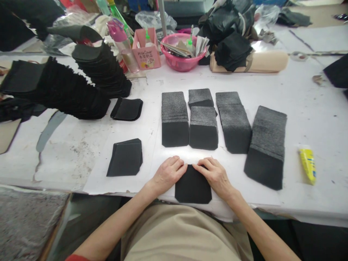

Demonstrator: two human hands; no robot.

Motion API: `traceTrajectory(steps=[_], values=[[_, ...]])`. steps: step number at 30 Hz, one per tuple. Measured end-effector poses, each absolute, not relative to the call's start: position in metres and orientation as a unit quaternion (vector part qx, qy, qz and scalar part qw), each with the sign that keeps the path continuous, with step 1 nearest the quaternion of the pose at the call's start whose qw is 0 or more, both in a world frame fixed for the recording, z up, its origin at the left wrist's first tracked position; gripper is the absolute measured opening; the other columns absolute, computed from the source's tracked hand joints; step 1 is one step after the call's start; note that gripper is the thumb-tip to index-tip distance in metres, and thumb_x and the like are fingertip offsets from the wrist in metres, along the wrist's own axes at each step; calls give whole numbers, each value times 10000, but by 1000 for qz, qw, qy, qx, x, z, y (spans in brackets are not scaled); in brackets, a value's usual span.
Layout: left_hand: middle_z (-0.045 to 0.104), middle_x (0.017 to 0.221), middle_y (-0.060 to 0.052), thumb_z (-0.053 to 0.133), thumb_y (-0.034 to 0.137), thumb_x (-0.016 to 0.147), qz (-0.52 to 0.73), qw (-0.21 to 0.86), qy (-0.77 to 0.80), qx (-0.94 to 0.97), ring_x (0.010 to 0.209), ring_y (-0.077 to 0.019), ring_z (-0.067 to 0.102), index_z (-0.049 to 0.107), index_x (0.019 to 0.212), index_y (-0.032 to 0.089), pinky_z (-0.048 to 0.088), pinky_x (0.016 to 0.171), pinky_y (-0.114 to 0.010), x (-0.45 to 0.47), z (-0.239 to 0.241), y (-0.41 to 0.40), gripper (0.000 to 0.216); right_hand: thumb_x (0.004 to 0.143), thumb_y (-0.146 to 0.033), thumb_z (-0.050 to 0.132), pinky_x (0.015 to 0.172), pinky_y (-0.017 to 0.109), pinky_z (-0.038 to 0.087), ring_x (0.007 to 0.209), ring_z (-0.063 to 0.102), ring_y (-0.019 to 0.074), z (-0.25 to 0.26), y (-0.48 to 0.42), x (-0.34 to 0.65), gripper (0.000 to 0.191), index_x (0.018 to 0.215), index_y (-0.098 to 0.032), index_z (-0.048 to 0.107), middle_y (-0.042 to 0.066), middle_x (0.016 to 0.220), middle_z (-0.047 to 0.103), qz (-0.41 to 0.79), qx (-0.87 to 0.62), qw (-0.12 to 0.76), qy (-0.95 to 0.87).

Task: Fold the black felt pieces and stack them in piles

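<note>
A black fabric piece (192, 189) with clipped corners lies flat at the table's near edge, right in front of me. My left hand (168, 173) rests on its upper left corner, fingers curled and pressing down. My right hand (214, 175) rests on its upper right corner the same way, fingertips almost meeting the left ones at the top edge. Just beyond my hands stand several fanned stacks of grey-black pieces (203, 127). A small pile of the same black pieces (125, 157) lies to the left of my left hand.
A yellow glue tube (308, 165) lies at the right. Big fanned stacks of black pieces (62, 90) fill the left side. At the back stand a pink bowl (181, 61), a pink box (146, 49), a bottle (123, 45) and a beige roll (261, 61).
</note>
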State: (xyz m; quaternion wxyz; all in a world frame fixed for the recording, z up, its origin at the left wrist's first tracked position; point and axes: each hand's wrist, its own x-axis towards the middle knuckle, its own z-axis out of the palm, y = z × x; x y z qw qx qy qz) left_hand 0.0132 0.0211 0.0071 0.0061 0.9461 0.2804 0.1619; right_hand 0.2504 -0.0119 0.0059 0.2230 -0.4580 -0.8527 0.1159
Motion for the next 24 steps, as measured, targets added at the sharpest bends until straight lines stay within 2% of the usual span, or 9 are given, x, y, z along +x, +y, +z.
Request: traceTrajectory(steps=[6,12,24], values=[[593,976,-89,513,122,954,130,-2,267,955,991,-245,559,580,1122,119,519,857,-379,13,8,22,181,1010,-194,453,822,361,436,957,524,213,6,-8,253,262,1150,-226,672,79,1008,646,105,-440,210,-867],[586,932,-84,462,135,982,140,4,268,953,942,-226,567,562,1183,120,517,843,-370,17,10,22,226,1013,-191,437,836,358,434,968,528,219,10,-7,253,269,1146,-216,670,79,998,643,90,-432,197,-876],[584,924,-86,475,104,966,142,-11,246,959,858,-213,556,566,1154,87,540,768,-357,14,16,24,209,1002,-185,460,840,360,438,971,531,223,4,-3,256,254,1170,-183,650,84,1001,638,71,-402,203,-890]])
